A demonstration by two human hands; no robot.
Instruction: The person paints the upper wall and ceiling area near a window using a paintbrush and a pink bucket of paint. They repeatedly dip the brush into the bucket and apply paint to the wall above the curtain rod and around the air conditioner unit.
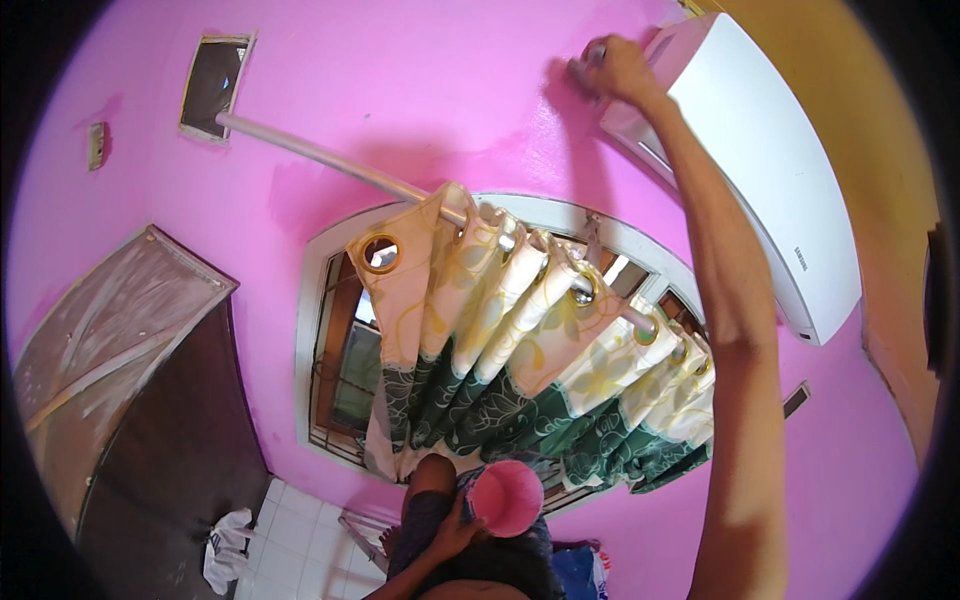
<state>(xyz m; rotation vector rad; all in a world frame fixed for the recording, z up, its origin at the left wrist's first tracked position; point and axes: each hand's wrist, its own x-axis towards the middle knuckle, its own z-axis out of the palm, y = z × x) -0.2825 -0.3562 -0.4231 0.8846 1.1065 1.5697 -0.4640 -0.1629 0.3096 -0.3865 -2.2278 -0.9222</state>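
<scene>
High on the pink wall (330,60), close to the near corner of the white air conditioner (760,160), my right hand (622,70) is closed around what looks like a paintbrush (582,76). Its dark end meets the wall, and most of its handle is hidden by my fingers. A darker, glossy pink patch surrounds that spot. Low in front of my body, my left hand (455,530) grips a small pink bucket (507,500) by its side. The bucket's mouth faces up, and its inside is pink.
Below my right arm, a silver curtain rod (320,155) crosses the window, carrying a cream and green curtain (520,340). A brown door (165,440) stands at the left, with a white bag (228,550) by it. White tiles (300,530) cover the floor below.
</scene>
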